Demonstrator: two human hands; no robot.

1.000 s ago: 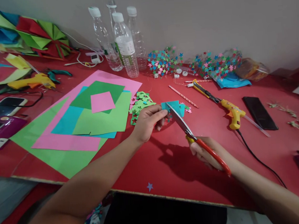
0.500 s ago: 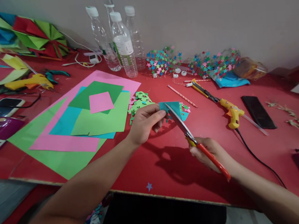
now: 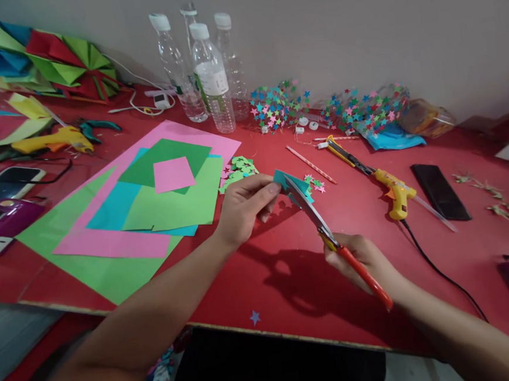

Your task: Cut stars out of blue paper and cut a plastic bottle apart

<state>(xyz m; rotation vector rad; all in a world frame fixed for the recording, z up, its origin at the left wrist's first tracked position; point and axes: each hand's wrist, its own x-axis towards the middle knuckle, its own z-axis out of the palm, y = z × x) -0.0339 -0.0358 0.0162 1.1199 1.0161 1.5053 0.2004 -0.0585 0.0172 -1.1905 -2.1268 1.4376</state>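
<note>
Nearest you, along the bottom of the frame, runs the front edge of the red table (image 3: 227, 292), with a small purple star (image 3: 255, 318) lying just inside it, at bottom centre.

Right of centre, your right hand (image 3: 357, 259) is closed around the handles of the scissors (image 3: 312, 208), whose blades point to the upper left; that angle probably lets your wrist work without crossing your other arm. How far the blades are parted, you can't tell from here.

At centre, your left hand (image 3: 244, 210) pinches the blue paper (image 3: 280, 178) by its left side, thumb on top, likely to steady it while the fingertips sit beside the blades' line. The paper is where the blade tips are, above the table, its shadow falling below.

Your roomiest stretch is the red surface between your forearms. Beyond the paper it tightens: green punched scraps (image 3: 237, 169) lie behind your left hand, loose stars (image 3: 317, 184) just right of the paper, and a striped stick (image 3: 311, 164) slants past them. On the right, the yellow glue gun (image 3: 398, 191) trails its cord (image 3: 437, 273) near your right forearm. Farthest, at upper centre, the plastic bottles (image 3: 214, 85) stand against the wall.
</note>
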